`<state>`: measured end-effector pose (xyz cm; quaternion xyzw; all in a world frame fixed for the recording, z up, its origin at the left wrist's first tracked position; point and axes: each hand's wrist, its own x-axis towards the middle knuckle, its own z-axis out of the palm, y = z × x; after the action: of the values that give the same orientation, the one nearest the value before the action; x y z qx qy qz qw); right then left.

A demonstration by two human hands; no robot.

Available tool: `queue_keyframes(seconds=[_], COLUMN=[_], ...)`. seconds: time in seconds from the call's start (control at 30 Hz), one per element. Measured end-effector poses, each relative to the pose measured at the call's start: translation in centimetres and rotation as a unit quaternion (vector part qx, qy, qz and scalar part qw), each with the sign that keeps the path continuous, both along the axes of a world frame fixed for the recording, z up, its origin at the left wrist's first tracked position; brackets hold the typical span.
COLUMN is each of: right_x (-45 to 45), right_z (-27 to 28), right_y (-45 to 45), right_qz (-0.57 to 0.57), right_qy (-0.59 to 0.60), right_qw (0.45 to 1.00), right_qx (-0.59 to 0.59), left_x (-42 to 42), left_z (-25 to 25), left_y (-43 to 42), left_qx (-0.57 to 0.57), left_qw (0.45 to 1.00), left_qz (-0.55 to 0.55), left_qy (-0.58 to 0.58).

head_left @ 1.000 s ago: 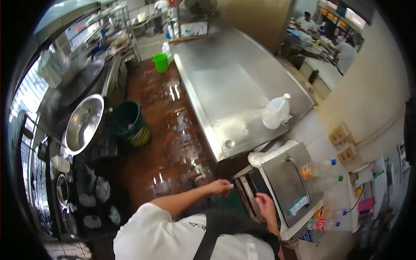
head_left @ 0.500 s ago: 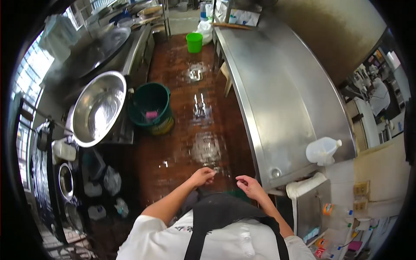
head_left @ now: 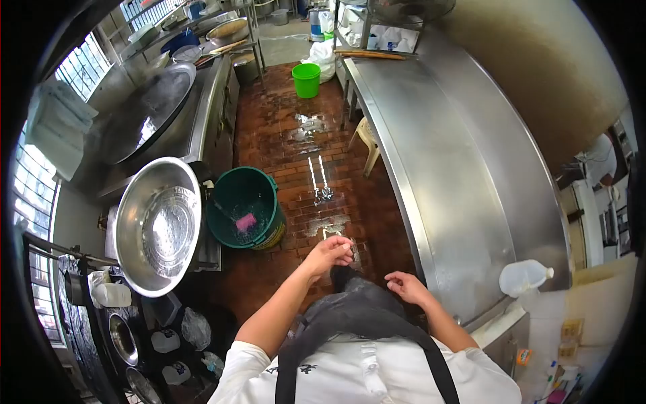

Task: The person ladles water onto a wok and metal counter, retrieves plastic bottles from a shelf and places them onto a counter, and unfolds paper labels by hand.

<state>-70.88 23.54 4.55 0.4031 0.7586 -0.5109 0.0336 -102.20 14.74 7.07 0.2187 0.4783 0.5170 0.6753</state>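
Observation:
My left hand (head_left: 330, 256) hangs in front of the dark apron (head_left: 356, 311), fingers loosely curled and a little apart, with no object visible in it. Farther right, my right hand (head_left: 408, 288) is half open beside the front edge of the steel counter (head_left: 444, 202), touching nothing that I can see. Nearest to the left hand stands a dark green bucket (head_left: 266, 222) with water and a pink object (head_left: 246, 222) inside. A large shiny steel basin (head_left: 161, 225) is tilted to the left of the bucket.
Wet brick floor (head_left: 296, 145) runs between the counter and a big wok (head_left: 158, 111) on the left. A bright green bucket (head_left: 306, 81) stands ahead, and a stool (head_left: 367, 145) sits partly under the counter. One translucent jug (head_left: 525, 277) is on the counter's near end.
The view has moved forward and tilted, so the basin and green bucket appear lower and larger. Both hands have shifted right in the picture, the left one also upward. Nothing was taken hold of.

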Motion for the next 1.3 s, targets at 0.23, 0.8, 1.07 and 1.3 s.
queue_keyframes(seconds=[0.23, 0.8, 1.07, 1.3], right_x=[-16.5, -57.0, -60.5, -67.3], right_z=[1.7, 3.9, 5.7, 2.6], right_y=[16.8, 44.5, 58.2, 71.2], right_qz=[0.062, 0.336, 0.134, 0.115], right_qy=[0.038, 0.143, 0.135, 0.142], right_qw=[0.997, 0.926, 0.981, 0.982], right_qx=[0.033, 0.102, 0.045, 0.046], left_x=[-12.4, -43.3, -61.6, -66.1], left_z=[-2.6, -9.0, -0.8, 2.0], left_y=[6.3, 21.4, 45.4, 68.8], left_qx=[-0.105, -0.163, -0.074, 0.007], left_qw=[0.978, 0.883, 0.957, 0.995], left_qz=[0.171, 0.428, 0.281, 0.092], left_qy=[-0.052, -0.102, 0.024, 0.023])
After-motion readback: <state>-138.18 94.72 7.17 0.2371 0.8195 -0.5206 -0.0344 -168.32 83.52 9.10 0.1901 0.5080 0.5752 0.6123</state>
